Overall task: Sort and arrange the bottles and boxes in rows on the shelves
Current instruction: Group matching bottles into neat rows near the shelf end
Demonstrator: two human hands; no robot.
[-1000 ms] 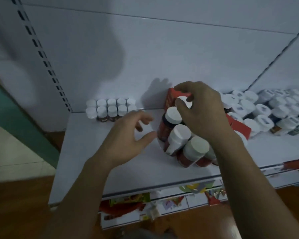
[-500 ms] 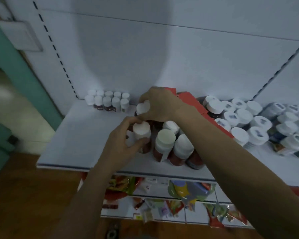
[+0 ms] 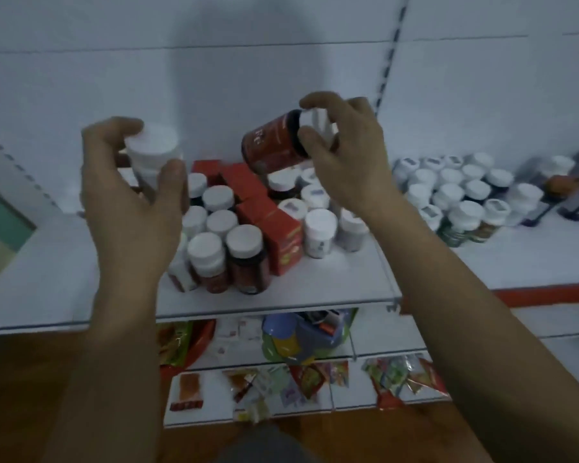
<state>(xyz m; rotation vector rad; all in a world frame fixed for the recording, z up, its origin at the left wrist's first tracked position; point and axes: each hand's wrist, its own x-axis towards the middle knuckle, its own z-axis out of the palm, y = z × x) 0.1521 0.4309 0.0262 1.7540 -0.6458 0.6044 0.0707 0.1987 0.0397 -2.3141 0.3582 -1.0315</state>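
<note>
The left hand [image 3: 131,198] grips a white-capped bottle [image 3: 151,147] at ten o'clock; the right hand [image 3: 346,162] pinches a tilted red-labelled bottle [image 3: 270,145] by its cap, its lettering too blurred to read.

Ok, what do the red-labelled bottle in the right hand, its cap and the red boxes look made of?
Red-labelled bottle in the right hand: dark body under a glossy red label, probably plastic, though glass is possible. Its cap: opaque matte white, likely plastic. Red boxes on the shelf: flat faces, crisp folded edges, printed, so thin cardboard.
</note>
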